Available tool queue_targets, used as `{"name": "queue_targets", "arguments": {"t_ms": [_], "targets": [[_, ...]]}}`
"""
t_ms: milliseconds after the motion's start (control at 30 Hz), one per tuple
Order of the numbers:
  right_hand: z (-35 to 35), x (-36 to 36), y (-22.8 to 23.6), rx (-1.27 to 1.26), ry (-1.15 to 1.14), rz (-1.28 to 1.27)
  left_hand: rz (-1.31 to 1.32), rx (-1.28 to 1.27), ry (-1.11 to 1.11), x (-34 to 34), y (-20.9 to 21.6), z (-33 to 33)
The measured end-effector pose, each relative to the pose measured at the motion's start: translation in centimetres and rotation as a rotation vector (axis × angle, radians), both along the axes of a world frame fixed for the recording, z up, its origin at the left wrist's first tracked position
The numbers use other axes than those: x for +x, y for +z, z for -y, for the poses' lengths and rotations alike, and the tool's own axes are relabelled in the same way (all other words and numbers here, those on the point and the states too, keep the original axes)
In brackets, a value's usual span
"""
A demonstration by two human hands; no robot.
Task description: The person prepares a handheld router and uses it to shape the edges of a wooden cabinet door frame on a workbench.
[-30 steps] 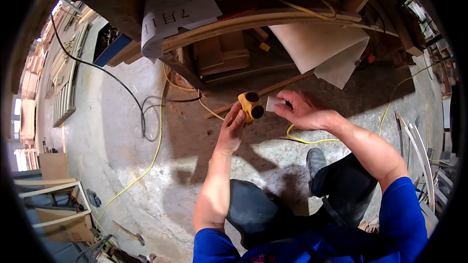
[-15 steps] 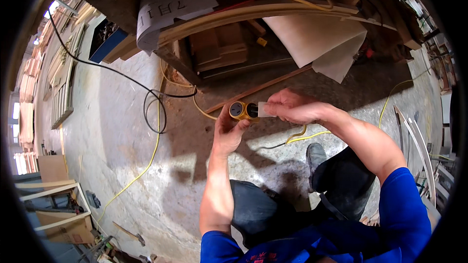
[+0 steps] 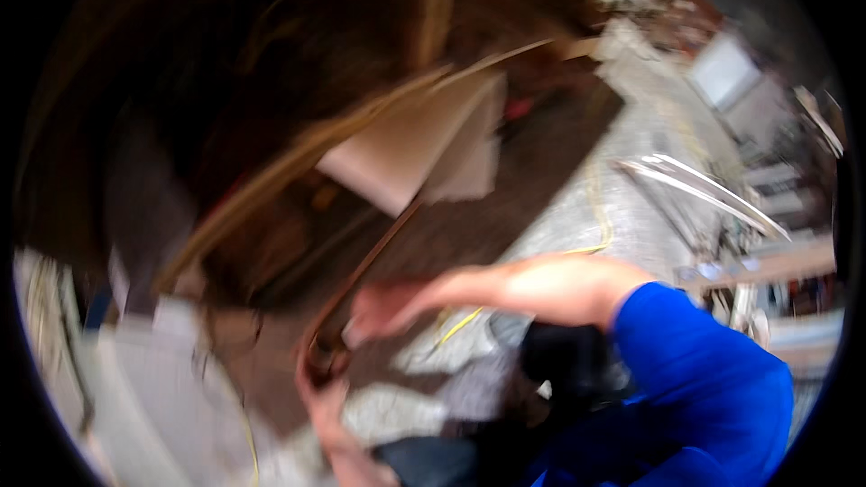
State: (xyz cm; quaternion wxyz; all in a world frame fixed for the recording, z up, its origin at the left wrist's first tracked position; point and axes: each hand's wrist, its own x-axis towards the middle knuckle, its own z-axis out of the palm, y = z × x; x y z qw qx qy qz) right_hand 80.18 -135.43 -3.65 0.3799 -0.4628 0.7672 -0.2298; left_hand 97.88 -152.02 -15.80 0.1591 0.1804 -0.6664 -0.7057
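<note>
Fingers of our left hand (image 3: 320,396) wrap a socket (image 3: 323,362) (badly blurred). Our right hand (image 3: 386,308) pinches a white plug (image 3: 351,336) beside it; touching or not, we cannot tell.

Over my feed the blue sleeve (image 3: 708,365) reads as soft matt cloth, the pale sheet (image 3: 401,144) as smooth, paper-like stock, the long rail (image 3: 311,146) as raw wood, the floor (image 3: 397,410) as mottled concrete, while blur hides from me any finish on the held thing (image 3: 325,356).
</note>
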Motion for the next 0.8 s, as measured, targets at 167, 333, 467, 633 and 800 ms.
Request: {"name": "queue_targets", "arguments": {"t_ms": [167, 333, 467, 633, 800], "targets": [[2.6, 3.3, 0.7, 0.073, -0.171, 0.096, 0.037, -0.166, -0.123, 3.6, 1.7, 2.7], [3.5, 4.0, 0.9, 0.084, -0.197, 0.111, 0.041, -0.142, -0.133, 3.7, 0.4, 2.6], [5.7, 3.9, -4.2, 0.002, -0.09, -0.141, 0.008, -0.201, -0.098, 2.6, -1.3, 3.6], [4.4, 5.4, -8.2, -0.153, -0.196, -0.206, 0.262, -0.041, -0.027, 3.4, -3.3, 6.3], [2.2, 6.1, -2.6, -0.129, -0.05, 0.122, 0.703, -0.192, 0.051, 11.8, -8.8, 13.5]]}}
